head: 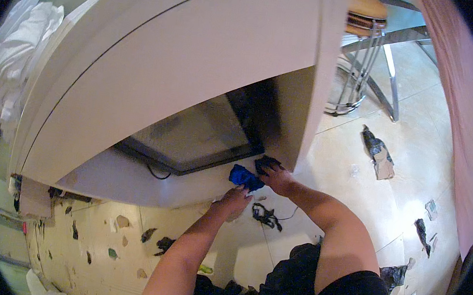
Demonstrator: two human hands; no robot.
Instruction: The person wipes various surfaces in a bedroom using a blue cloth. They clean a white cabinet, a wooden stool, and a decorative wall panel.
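Note:
Beneath the raised edge of a large white cabinet-like piece [210, 59], both my hands reach to the floor. My left hand [236, 199] has its fingers on a crumpled blue wrapper or piece of plastic film [244, 177]. Beside it, my right hand [276, 178] is closed on a crumpled black piece of plastic [265, 165]. A framed dark panel [195, 133] shows in the opening of the white piece, with a thin black cable [158, 173] at its lower edge. Just below my hands, a tangled black strip [266, 215] lies on the tiles.
Scraps of black plastic [165, 246] and brown paper [122, 221] litter the tiled floor. A black bundle with cardboard [379, 155] lies right, below a chrome-legged stool [361, 74]. Pink cloth [450, 104] hangs at the right edge; white plastic bags [18, 58] are at far left.

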